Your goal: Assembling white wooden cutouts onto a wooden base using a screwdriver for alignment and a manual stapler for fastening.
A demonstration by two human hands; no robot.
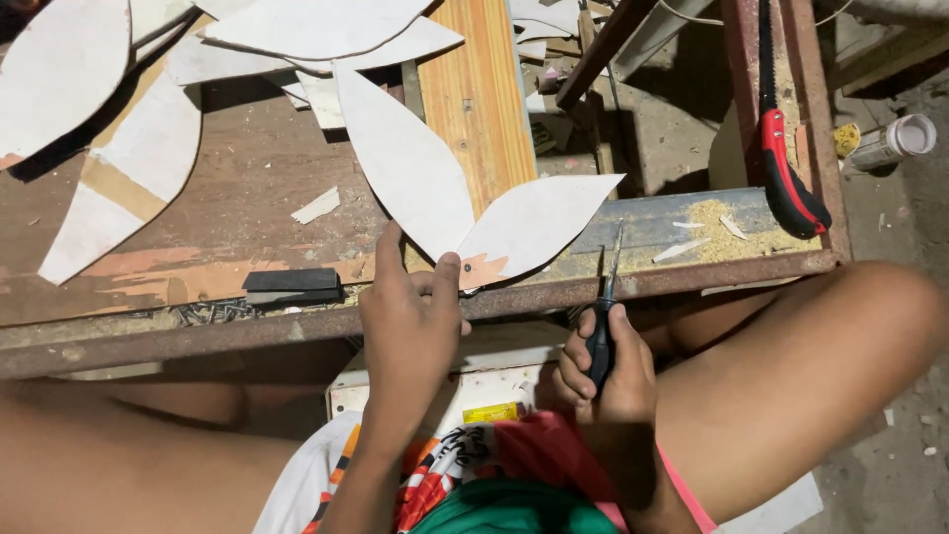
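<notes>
My left hand [410, 316] pinches the joined bases of two white petal-shaped cutouts, a long petal [400, 163] pointing up-left and a shorter petal [539, 218] pointing right. They lie on the worn wooden workbench [237, 198] near its rusty metal front rail [297, 331]. My right hand [605, 371] grips a small tool with a black handle and a thin metal blade [610, 267] that points up toward the shorter petal. My bare knees frame both hands.
More white petal cutouts [129, 178] lie on the bench at left and top. A black block [293, 285] sits by the rail. A red-and-black handsaw [786, 148] rests at right, near sawdust [727, 218]. A white tube [895, 138] lies on the floor.
</notes>
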